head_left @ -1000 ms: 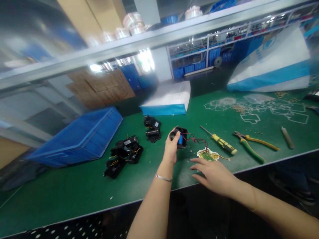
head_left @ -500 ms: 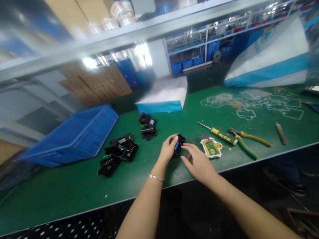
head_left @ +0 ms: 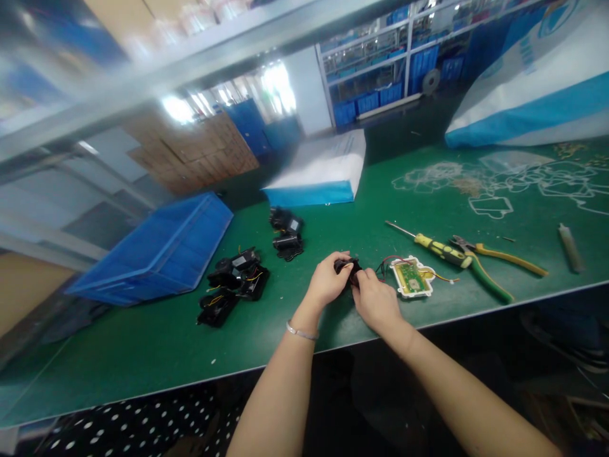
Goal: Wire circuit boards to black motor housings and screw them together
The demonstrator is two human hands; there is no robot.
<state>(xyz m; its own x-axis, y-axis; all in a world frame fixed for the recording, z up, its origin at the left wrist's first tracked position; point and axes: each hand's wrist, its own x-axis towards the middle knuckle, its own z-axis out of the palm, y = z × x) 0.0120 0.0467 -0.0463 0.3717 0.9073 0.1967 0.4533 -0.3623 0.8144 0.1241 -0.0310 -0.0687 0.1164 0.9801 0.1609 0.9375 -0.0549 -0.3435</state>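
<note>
My left hand point(head_left: 329, 280) is closed round a small black plastic housing point(head_left: 351, 266), with its thumb across the top. Pressed against the right side of the same housing are the curled fingers of my right hand point(head_left: 377, 301); its fingertips are partly hidden. Thin red and black wires point(head_left: 383, 266) lead from the housing to a green circuit board point(head_left: 412, 279) in a white frame, lying just right of my right hand. From that board a yellow wire point(head_left: 445, 277) trails onto the green table. The blue part inside the housing is covered now.
More black housings point(head_left: 238, 279) lie at the left, beside a blue bin point(head_left: 157, 247). A screwdriver point(head_left: 442, 251), pliers point(head_left: 490, 266) and a tube point(head_left: 569, 247) lie to the right. Behind are white gaskets point(head_left: 492, 205) and a white-and-blue bag point(head_left: 314, 171).
My right hand has closed in from loosely spread fingers to a grip at the housing. My left thumb now covers its top. The whole view has shifted slightly.
</note>
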